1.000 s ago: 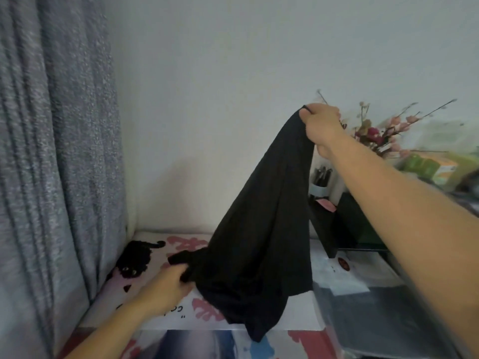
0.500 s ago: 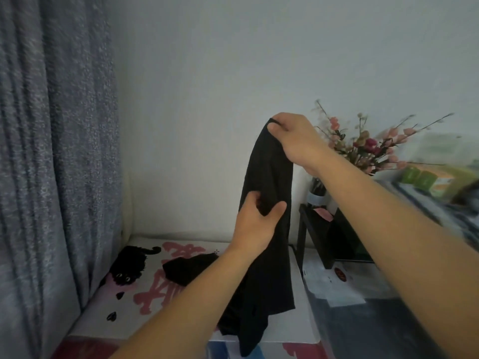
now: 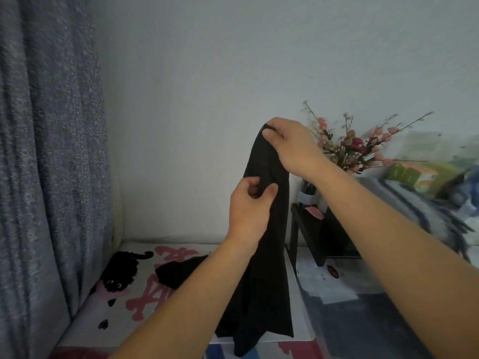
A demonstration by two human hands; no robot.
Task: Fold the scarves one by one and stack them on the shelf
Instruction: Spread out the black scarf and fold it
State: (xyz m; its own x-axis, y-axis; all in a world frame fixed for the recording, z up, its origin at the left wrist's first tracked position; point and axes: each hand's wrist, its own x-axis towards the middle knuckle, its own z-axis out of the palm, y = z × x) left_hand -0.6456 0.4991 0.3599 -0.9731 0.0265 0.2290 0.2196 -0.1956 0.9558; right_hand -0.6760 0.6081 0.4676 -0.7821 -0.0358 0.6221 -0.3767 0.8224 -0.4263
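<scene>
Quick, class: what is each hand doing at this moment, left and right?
Left hand: closed, gripping the hanging black scarf partway down.
Right hand: closed, pinching the scarf's top end.

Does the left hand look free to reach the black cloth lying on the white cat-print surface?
Probably not yet: the left hand pinches the hanging black scarf, also held by the right hand. The black cloth lies unobstructed beside its forearm.
</scene>
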